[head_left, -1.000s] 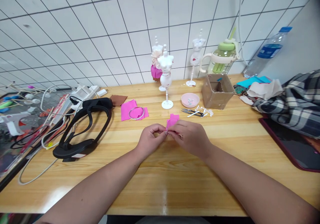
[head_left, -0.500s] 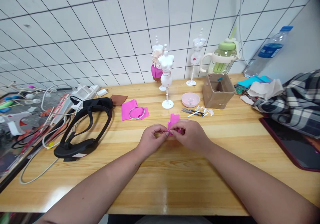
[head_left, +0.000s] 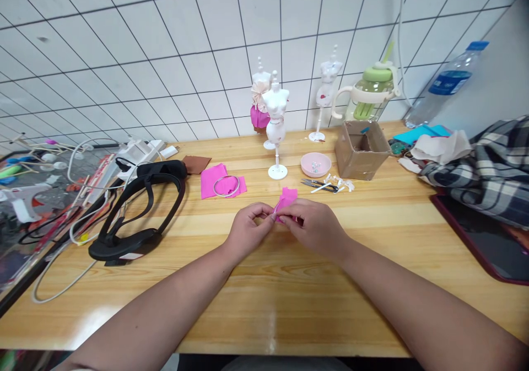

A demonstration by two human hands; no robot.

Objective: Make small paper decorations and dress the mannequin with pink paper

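Observation:
Both hands meet above the wooden table (head_left: 289,305) near its middle. My left hand (head_left: 247,230) and my right hand (head_left: 312,225) each pinch the lower edge of a small piece of pink fabric (head_left: 286,197), which sticks up between the fingertips. A white doll mannequin (head_left: 276,123) on a round stand rises just beyond the hands. Small scissors (head_left: 317,184) lie a short way to the right of it.
A black head strap (head_left: 140,211) and cables lie at the left. Pink fabric sheets with a metal ring (head_left: 226,186) sit behind my left hand. A pink dish (head_left: 315,165), a cardboard box (head_left: 361,150), a green-lidded jug (head_left: 372,92), a water bottle (head_left: 448,84) and plaid cloth (head_left: 487,167) stand at the right.
The fingers of both hands have shifted slightly on the pink fabric, drawing a little closer together. Nothing else on the table has moved.

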